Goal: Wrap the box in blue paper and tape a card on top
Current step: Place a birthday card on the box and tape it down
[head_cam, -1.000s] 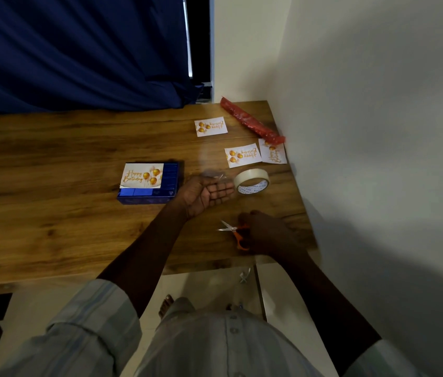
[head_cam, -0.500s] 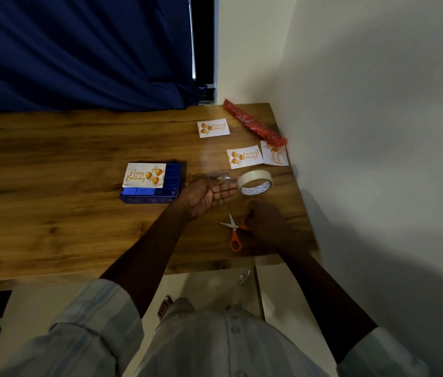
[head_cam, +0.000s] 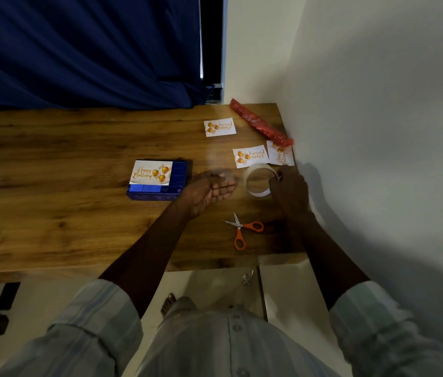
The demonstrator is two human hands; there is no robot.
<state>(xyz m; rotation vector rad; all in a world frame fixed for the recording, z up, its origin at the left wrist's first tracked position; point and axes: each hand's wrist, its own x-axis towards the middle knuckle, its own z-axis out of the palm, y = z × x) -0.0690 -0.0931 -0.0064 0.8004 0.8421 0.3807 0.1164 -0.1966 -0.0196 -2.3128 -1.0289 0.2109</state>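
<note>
The box [head_cam: 160, 186] sits left of centre on the bench [head_cam: 51, 213], already covered in blue paper, so the wrapping step looks finished. A "Happy Birthday" card [head_cam: 151, 172] lies on its top, set toward the left side; whether any tape holds it yet cannot be told, so the taping is judged to be the part in hand or still to come.

Just right of the box, the left hand [head_cam: 209, 190] hovers palm up with the fingers loosely spread, and something small and pale, probably a cut strip of tape, seems to cling near the fingertips. Further right, the right hand [head_cam: 291, 191] is closed around the far rim of the clear tape roll [head_cam: 258, 180], which stands tilted on the wood. In front of the roll, near the bench's front edge, orange-handled scissors [head_cam: 242, 229] lie with the blades slightly parted, touched by neither hand.

Beyond the hands, three spare cards [head_cam: 250, 156] lie flat, two of them side by side near the wall and one further back. A red roll of wrapping [head_cam: 261, 123] leans diagonally into the corner.

The bench is dark-grained wood, dimly lit. A navy curtain [head_cam: 79, 50] hangs behind it on the left, and a pale plain wall [head_cam: 378, 131] closes the right side. Light floor tiles show below the bench's edge.
</note>
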